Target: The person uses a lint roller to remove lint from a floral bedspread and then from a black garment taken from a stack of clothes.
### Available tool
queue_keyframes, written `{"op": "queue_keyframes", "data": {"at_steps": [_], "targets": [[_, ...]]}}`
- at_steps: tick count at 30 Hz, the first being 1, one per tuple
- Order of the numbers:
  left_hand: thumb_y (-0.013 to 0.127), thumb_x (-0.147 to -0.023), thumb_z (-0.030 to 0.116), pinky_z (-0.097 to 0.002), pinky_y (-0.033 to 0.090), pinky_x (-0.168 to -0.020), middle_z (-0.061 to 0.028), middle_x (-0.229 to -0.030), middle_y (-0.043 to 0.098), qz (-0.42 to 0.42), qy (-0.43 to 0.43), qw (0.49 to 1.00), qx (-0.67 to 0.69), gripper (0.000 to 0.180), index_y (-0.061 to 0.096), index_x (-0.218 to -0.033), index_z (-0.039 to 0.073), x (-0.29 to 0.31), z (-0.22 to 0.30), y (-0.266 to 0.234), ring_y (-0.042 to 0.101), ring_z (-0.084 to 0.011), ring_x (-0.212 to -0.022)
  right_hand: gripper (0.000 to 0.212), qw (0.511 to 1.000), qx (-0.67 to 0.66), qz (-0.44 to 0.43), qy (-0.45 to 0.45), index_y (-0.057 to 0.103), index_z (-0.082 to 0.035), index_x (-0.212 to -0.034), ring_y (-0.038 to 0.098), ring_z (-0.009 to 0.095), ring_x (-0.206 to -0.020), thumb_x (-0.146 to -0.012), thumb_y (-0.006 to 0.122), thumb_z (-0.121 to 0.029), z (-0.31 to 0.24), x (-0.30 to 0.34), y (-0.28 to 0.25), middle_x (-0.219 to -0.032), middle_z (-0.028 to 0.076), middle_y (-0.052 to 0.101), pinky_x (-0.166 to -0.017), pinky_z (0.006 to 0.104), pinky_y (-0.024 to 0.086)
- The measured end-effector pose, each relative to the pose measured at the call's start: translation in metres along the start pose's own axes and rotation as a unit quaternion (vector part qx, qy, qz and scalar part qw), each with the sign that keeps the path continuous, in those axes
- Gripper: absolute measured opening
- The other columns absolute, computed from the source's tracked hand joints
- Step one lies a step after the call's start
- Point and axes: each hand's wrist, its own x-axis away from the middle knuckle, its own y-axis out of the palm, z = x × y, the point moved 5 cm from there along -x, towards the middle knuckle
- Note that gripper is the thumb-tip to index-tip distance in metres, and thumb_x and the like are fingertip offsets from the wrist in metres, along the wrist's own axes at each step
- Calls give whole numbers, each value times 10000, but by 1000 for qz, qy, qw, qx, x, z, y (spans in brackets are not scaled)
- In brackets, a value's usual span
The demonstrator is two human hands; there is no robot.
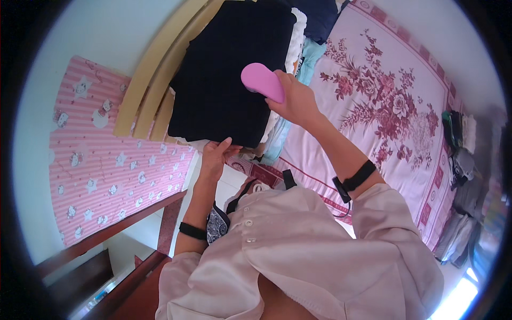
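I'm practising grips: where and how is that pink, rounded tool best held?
Likely grip the pink tool by its lower-right end, from the right, like the right hand: its broad rounded end points upper-left over the folded black fabric.

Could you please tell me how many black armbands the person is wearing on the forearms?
2: one black armband is around the left forearm, the other black armband around the right forearm. Any under the sleeves would be hidden.
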Motion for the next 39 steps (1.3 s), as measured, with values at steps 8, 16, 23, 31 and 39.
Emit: {"op": "queue_keyframes", "data": {"at_steps": [8, 16, 23, 31, 39], "targets": [[637, -887, 137, -262, 568, -693, -145, -886, 686, 21, -8, 999, -35, 230, 623, -1000, -63, 2, 1, -4, 691, -220, -801, 649, 993, -34, -93, -57, 490, -86, -1249, 623, 357, -947, -678, 738, -268, -19, 4, 12, -1067, 144, 615, -809, 425, 511], [626, -891, 127, -272, 566, -709, -143, -871, 691, 8, -12, 999, -30, 206, 636, -981, -57, -1, -3, -6, 691, -204, -777, 629, 997, 33, -34, -58, 478, -111, -1236, 634, 348, -884, -687, 741, -269, -23, -11, 16, -1005, 137, 601, -738, 428, 524], [643, -891, 149, -332, 574, -723, -181, -854, 651, 1, 1, 1000, -19, 229, 529, -931, -46, -2, -1, -5, 682, -258, -804, 623, 995, 71, -31, -61, 494, -114, -1238, 636, 351, -893, -686, 732, -278, -19, -36, 15, -1044, 143, 601, -754, 425, 528], [624, -911, 263, -367, 487, -928, -82, -1117, 638, 92, 102, 973, 188, 356, 573, -1183, 40, -20, 47, -48, 616, -215, -1001, 578, 984, -58, 159, 48, 546, -86, -1186, 632, 377, -900, -691, 747, -306, 36, -31, -45, -1001, 188, 646, -739, 456, 506], [490, -967, 251, -481, 334, -1092, -125, -1393, 479, 66, 98, 934, 338, 456, 440, -1372, 48, -58, 92, -38, 455, -324, -1260, 402, 809, -540, 97, 212, 552, 2, -1184, 599, 155, -764, -896, 585, -276, 73, 47, -39, -953, 94, 641, -626, 267, 455]]}}
